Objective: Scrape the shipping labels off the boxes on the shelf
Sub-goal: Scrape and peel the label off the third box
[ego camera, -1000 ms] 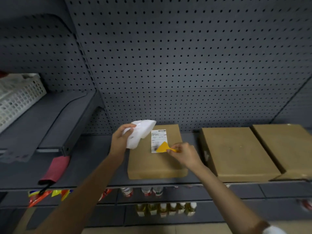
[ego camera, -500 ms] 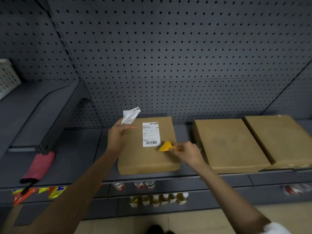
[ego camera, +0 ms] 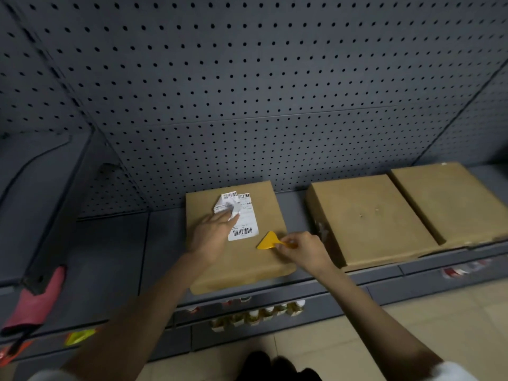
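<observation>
Three flat brown cardboard boxes lie on a dark grey metal shelf [ego camera: 110,257] backed by matte pegboard [ego camera: 247,92] dotted with holes: the left box [ego camera: 247,268], a middle box [ego camera: 368,218] and a right box [ego camera: 450,202]. On the left box a white rectangular label [ego camera: 244,224] with barcodes lies flat. The left hand [ego camera: 211,235] pinches a crumpled peeled label [ego camera: 226,204] above it. The right hand [ego camera: 302,250] grips a smooth yellow triangular scraper [ego camera: 268,241], resting just beside the label's lower right corner.

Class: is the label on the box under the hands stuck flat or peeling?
Flat, seemingly: the label lies smooth on the box. The left hand holds a crumpled label over its top-left corner.
</observation>
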